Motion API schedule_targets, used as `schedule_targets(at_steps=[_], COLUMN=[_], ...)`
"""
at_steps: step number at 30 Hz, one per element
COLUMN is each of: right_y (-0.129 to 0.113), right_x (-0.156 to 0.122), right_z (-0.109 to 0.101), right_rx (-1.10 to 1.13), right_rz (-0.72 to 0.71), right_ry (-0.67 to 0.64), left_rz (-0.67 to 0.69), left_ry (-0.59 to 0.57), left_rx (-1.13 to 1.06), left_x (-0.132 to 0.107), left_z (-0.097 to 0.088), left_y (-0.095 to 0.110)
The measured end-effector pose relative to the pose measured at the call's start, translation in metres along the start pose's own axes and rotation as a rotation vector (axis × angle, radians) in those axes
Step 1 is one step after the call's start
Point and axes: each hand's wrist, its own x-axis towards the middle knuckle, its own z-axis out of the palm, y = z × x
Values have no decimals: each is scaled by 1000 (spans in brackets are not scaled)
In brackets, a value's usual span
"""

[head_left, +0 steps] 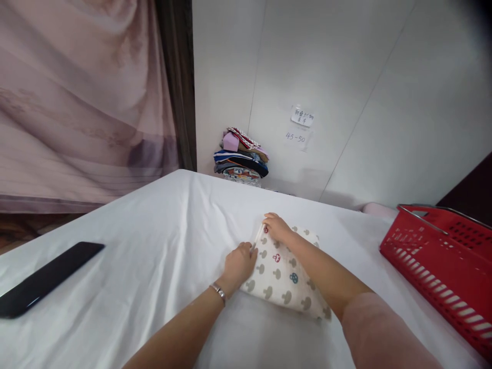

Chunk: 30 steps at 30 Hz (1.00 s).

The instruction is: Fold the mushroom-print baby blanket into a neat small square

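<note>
A folded white cloth [277, 274] printed with grey mushrooms, plus a few red and blue ones, lies on the white-covered table. My left hand [239, 264], with a bracelet at its wrist, is closed on the cloth's left edge. Farther along that same edge, my right hand [277, 228] pinches the far corner. The edge between the two hands looks slightly raised. My right forearm crosses over the right part of the cloth and hides some of it.
To the right stands a red plastic basket [434, 266] with metal handles. A dark flat object [48, 279] lies at the left. Behind the table a stack of folded clothes [242, 159] rests against the wall, near paper notes [302, 117]. A pink curtain [84, 102] hangs at the left.
</note>
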Motion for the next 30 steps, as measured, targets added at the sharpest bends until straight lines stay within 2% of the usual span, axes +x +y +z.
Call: schedule_targets(at_steps=[4, 10, 18, 22, 26, 30], right_y=[5, 7, 7, 9, 9, 3], right_x=[5, 5, 12, 12, 6, -2], right_z=[-2, -5, 12, 16, 13, 0], right_rx=[16, 57, 107, 111, 60, -17], right_rz=[-72, -133, -146, -136, -207, -261], right_ry=[-10, 41, 72, 88, 57, 1], left_rz=[83, 126, 126, 133, 174, 165], left_ry=[49, -14, -19, 22, 83, 99], left_rx=[-104, -179, -190, -177, -188, -222], left_x=[2, 6, 5, 3, 1, 1], left_z=[6, 7, 6, 6, 5, 6], left_y=[-4, -6, -7, -5, -4, -3])
